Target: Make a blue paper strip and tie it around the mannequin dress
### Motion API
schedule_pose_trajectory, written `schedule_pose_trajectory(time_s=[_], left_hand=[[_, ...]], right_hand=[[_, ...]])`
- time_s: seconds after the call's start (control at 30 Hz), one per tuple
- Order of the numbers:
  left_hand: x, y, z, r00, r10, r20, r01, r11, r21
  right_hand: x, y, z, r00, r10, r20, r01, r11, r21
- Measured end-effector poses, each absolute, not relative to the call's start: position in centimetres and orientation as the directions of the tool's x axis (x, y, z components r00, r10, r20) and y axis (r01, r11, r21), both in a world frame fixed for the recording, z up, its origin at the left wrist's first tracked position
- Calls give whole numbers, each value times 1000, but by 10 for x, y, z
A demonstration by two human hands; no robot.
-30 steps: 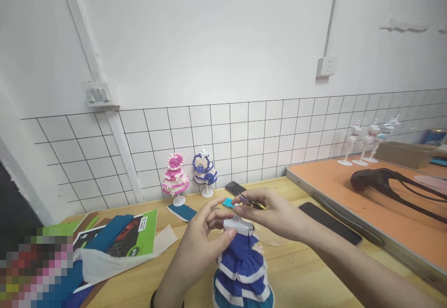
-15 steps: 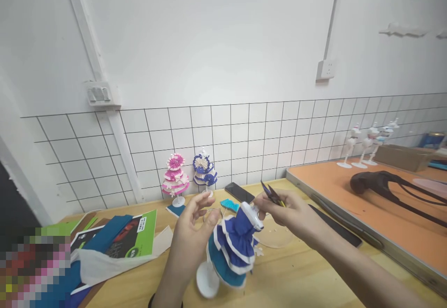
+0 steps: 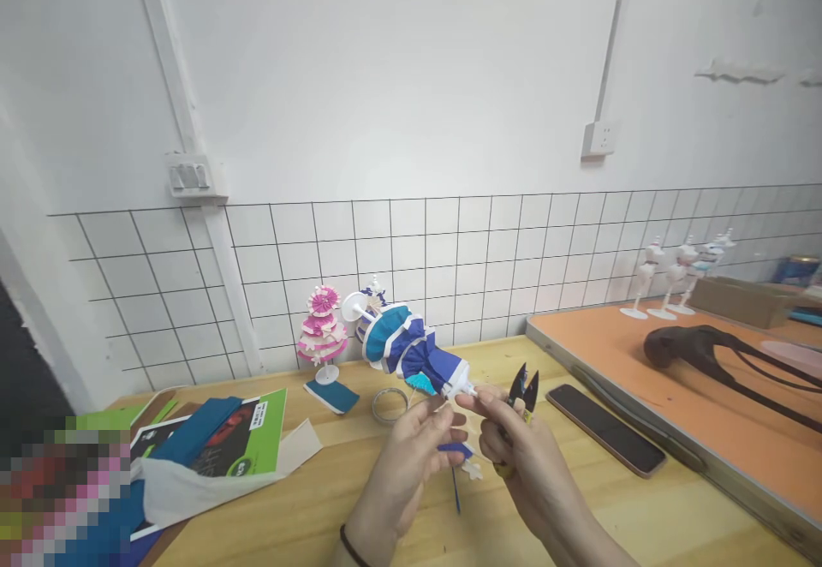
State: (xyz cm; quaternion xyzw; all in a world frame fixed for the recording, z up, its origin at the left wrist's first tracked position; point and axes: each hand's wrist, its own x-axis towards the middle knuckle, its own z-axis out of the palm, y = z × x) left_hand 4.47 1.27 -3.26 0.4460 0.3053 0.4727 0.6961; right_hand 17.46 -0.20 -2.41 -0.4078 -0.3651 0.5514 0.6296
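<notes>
A small white dress form (image 3: 461, 381) in a tiered blue and teal dress with white trim (image 3: 411, 351) is tipped on its side in the air. Its round base points up to the left. My right hand (image 3: 523, 456) pinches its neck end between thumb and forefinger, while its other fingers hold yellow-handled snips (image 3: 523, 389) with the dark blades apart. My left hand (image 3: 414, 456) is cupped just under the bodice, fingers apart; whether it touches the dress is unclear. Below the hands lie a blue fabric scrap (image 3: 457, 448) and a white flower piece (image 3: 472, 470).
A pink dress form (image 3: 323, 327) and a partly hidden blue one (image 3: 374, 293) stand by the wall. Nearby are a tape roll (image 3: 390, 405) and teal fabric (image 3: 332, 396). A phone (image 3: 607, 428) lies right, beside the orange board (image 3: 578, 336). Papers and fabric (image 3: 263, 447) lie left.
The dress form has gone from leaning over the table to lying sideways in the air, base up left. My left hand has moved right, beneath the bodice. My right hand has come lower.
</notes>
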Motion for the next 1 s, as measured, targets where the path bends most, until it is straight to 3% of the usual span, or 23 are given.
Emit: schedule_pose_trajectory(time_s=[0.13, 0.23, 0.4, 1.0], left_hand=[[42, 15, -35, 419, 908, 20, -657, 288, 697], [42, 16, -35, 432, 902, 5, -720, 342, 603], [47, 18, -41, 416, 909, -33, -755, 366, 544], [55, 12, -54, 325, 942, -89, -699, 303, 648]], right_hand=[[173, -5, -25, 129, 991, 24, -405, 74, -911], [172, -7, -29, 149, 989, 14, -363, 67, -930], [173, -8, -40, 193, 980, -42, -345, 27, -938], [174, -13, -68, 206, 975, -84, -318, -14, -948]])
